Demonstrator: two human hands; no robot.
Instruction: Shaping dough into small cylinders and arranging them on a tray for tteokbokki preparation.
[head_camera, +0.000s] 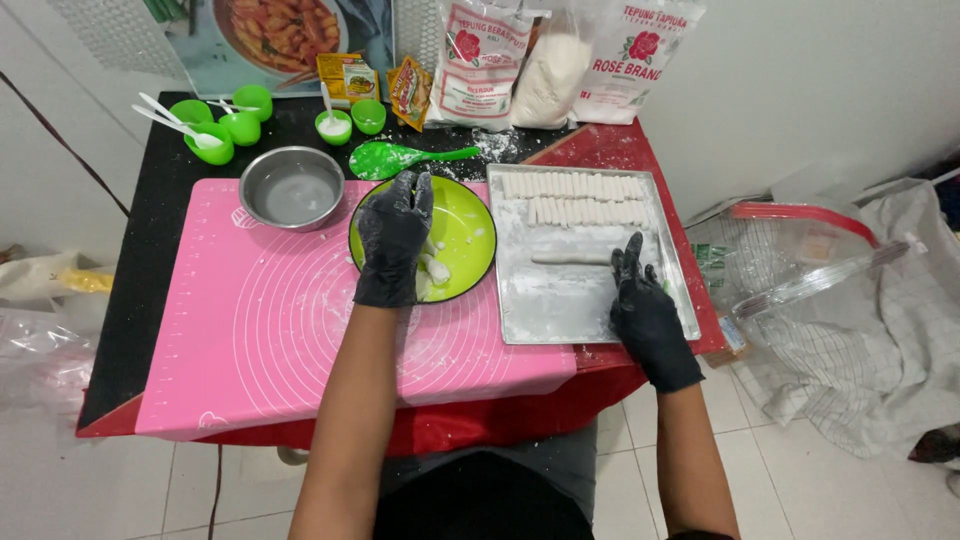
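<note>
Table (150, 300) first, since everything hangs off the tray (520, 310) as my landmark: the pink mat (250, 330) covers most of the top left of the tray, with white smears across its printed rings, and it reaches down to the near edge where the red cloth shows. I judge the work a good way along: two rows of cut dough pieces (575, 197) fill the far part of the tray, one uncut dough roll (570, 258) lies below them, and the near half of the tray sits bare and floured, so there is room for more rows. Just left of the tray the green plate (470, 240) holds a few dough lumps (435, 270), which I read as what remains to be rolled. My left hand (392, 245), gloved black, lies over that plate with fingers spread flat, gripping nothing that I can see. My right hand (645, 310) rests on the tray's near right part, fingers apart, one fingertip touching the end of the roll, not closed on it. The tray's right rim runs close to the table's right edge, so little slack there; the mat gives the widest free room. Beyond the tray stand flour bags (490, 60); left of the plate sits a steel bowl (292, 188), with a green spoon (385, 158) and small green cups (230, 120) farther back.
</note>
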